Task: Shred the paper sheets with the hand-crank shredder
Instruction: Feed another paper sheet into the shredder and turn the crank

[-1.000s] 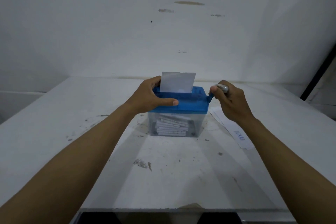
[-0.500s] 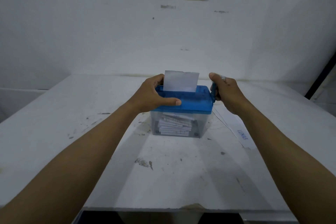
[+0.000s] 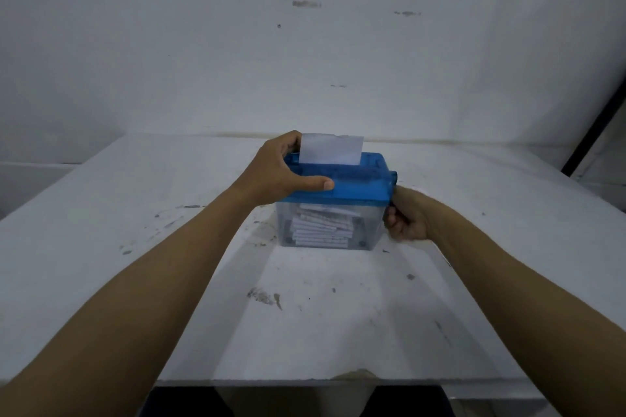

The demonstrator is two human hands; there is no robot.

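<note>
A hand-crank shredder [image 3: 359, 186] with a blue top and a clear bin stands mid-table. A white paper sheet [image 3: 330, 150] sticks upright out of its slot. Paper strips [image 3: 321, 227] fill the clear bin. My left hand [image 3: 277, 173] grips the blue top's left end, thumb along the front and fingers over the back by the sheet. My right hand [image 3: 408, 217] is low beside the bin's right side, fingers curled round the crank handle, which is hidden in the fist.
The white table [image 3: 321, 315] is scuffed and stained, with its near edge at the bottom of the view. A white wall rises behind it. A dark strip [image 3: 596, 125] runs diagonally at the right.
My right hand has swung with the crank from the top of the shredder's right side down to beside the bin. The sheet stands slightly lower. My left hand has kept its hold.
</note>
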